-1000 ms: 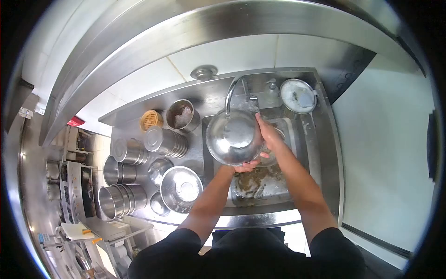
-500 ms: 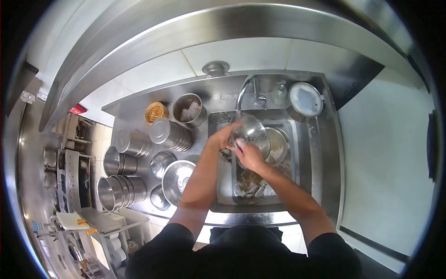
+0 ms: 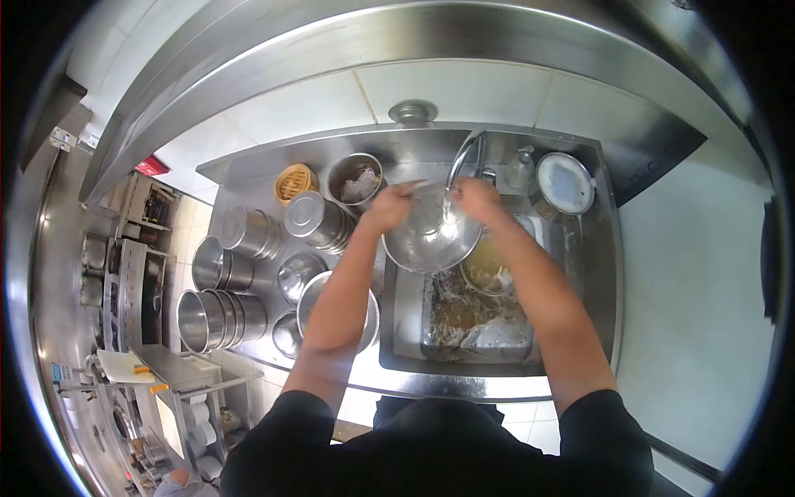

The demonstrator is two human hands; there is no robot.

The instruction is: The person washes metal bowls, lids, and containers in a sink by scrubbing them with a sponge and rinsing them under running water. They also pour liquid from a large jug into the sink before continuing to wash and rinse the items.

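Under the running faucet [image 3: 457,162], a shiny metal mixing bowl [image 3: 421,248] is tilted with its inside facing me. My left hand [image 3: 389,208] grips the bowl's rim at the upper left. At the upper right, my right hand [image 3: 478,201] is closed on the rim. Water falls between my hands into the bowl. Below it in the sink [image 3: 402,331] sits a pot [image 3: 487,269] of cloudy yellowish liquid, partly hidden by the bowl and my right forearm. A tub [image 3: 476,338] of murky, foamy water lies nearer to me.
Left of the sink stand stacked metal pots [image 3: 217,321], lidded containers [image 3: 310,217], a perforated colander [image 3: 371,319], a bamboo steamer [image 3: 295,183] and a pot holding a translucent bag [image 3: 358,185]. A soap pump bottle [image 3: 520,169] and a foamy pot [image 3: 566,184] stand at the back right.
The bowl has turned from nearly edge-on to facing me. My hands have moved apart, the right one going up and right to the far rim.
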